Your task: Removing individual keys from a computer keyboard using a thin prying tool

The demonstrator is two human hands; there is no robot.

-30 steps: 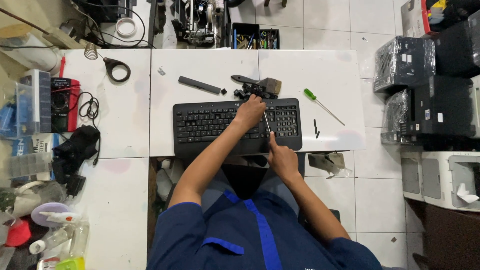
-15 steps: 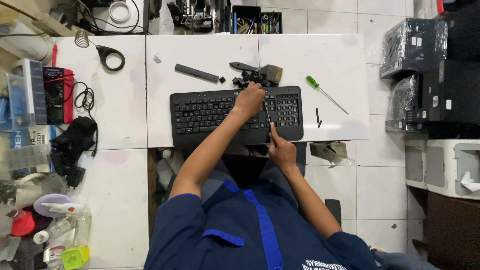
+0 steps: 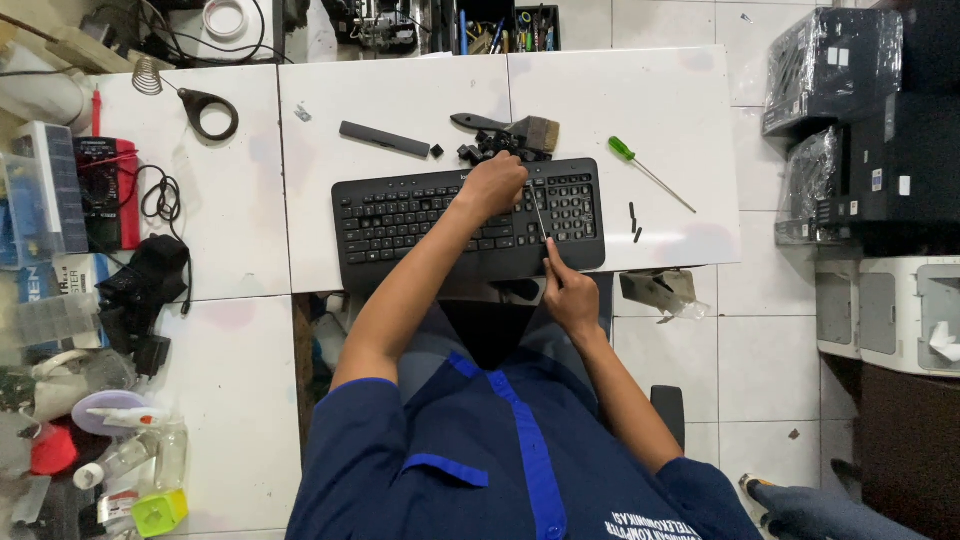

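- A white worktable (image 3: pixel 400 100) stands on a pale tiled floor, seen from overhead, with clutter along its left side and dark wrapped machines stacked at the right.
- Nearest the viewer, the right hand (image 3: pixel 572 295) sits at the table's front edge, fingers pinched closed around the handle end of a thin metal tool (image 3: pixel 540 216); the shaft slants up onto the keys.
- Just beyond, the black keyboard (image 3: pixel 420 225) lies flat near the front edge, square to the person.
- The left hand (image 3: pixel 493 186) rests curled on the keyboard's upper right part, next to the number pad, close to the tool's tip; whether it pinches a key or only presses down cannot be made out.
- The keyboard looks light, stiff and plastic, likely to slide on the smooth top, so a flat palm on its frame should steady it; the caps seem small and easily snapped, best levered at an edge.
- Behind it lies a heap of loose black keycaps (image 3: pixel 490 148) touching a brush (image 3: pixel 515 128), with a dark strip (image 3: pixel 384 139) to the left.
- To the right, a green-handled screwdriver (image 3: pixel 650 172) lies well apart from both hands.
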